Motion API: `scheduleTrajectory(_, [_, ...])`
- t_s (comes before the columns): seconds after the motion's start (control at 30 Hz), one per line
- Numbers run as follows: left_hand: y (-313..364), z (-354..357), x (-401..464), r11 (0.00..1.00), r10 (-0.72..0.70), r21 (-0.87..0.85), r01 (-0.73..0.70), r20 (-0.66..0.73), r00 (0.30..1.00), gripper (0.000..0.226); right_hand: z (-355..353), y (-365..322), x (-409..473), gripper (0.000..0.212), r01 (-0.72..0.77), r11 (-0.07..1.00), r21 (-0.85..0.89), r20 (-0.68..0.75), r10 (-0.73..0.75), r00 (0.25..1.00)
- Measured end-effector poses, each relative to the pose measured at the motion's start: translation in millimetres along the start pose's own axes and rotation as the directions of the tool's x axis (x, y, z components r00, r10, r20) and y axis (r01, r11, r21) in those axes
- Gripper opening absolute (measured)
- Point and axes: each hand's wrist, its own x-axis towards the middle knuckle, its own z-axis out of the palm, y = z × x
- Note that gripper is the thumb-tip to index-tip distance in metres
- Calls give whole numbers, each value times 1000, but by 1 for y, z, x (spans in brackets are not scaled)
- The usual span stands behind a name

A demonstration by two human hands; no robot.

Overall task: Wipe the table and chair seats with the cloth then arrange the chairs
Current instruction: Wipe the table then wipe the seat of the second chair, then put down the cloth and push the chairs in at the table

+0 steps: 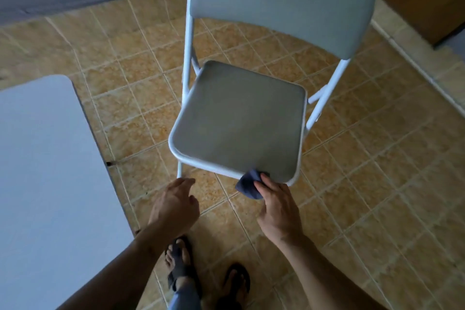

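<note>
The right hand (275, 205) gripped a dark blue cloth (247, 184) at the folding chair (241, 121) seat's lower edge; the left hand (173, 205) hung loosely open, empty.

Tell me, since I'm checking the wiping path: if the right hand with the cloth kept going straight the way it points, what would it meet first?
The right hand points up-image, and its cloth already sits at the chair seat's front edge. It would likely slide across the seat first, toward the backrest; depth is uncertain.
</note>
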Motion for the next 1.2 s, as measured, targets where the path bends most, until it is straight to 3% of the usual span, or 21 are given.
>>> scheduleTrajectory(0.2, [2,-46,-67,965,-72,-256,52,-70,995,39,0,-99,-30,63,169,976,137,9,-172,985])
scheduleTrajectory(0.37, [-38,-96,-101,896,-264,-409,171,-183,947,36,21,-186,-61,60,276,931,238,-37,-276,961])
scheduleTrajectory(0.5, [-94,-120,-114,829,-416,-486,278,-203,886,32,55,-243,-79,58,338,894,294,52,-367,929])
scheduleTrajectory(0.6, [-140,-122,-121,809,-477,-465,361,-159,864,36,81,-262,-81,54,319,905,280,212,-383,899])
scheduleTrajectory(0.73, [-188,-113,-129,778,-547,-426,463,-95,832,38,100,-259,-57,43,146,975,166,227,-182,957])
scheduleTrajectory(0.8, [-195,-109,-128,771,-557,-428,471,-96,825,34,105,-259,-41,46,112,986,122,299,-144,943])
scheduleTrajectory(0.9, [-195,-104,-121,787,-530,-412,460,-69,845,29,111,-266,-23,45,153,982,107,399,-184,898])
scheduleTrajectory(1.0, [-196,-103,-116,833,-482,-338,439,-49,875,34,118,-276,-18,31,270,963,10,436,-247,865])
scheduleTrajectory(1.1, [-204,-111,-112,856,-449,-295,424,-20,893,38,124,-283,-16,15,289,953,-89,422,-226,878])
scheduleTrajectory(1.2, [-218,-123,-104,893,-413,-227,388,-73,908,34,127,-292,-11,12,280,953,-113,352,-226,909])
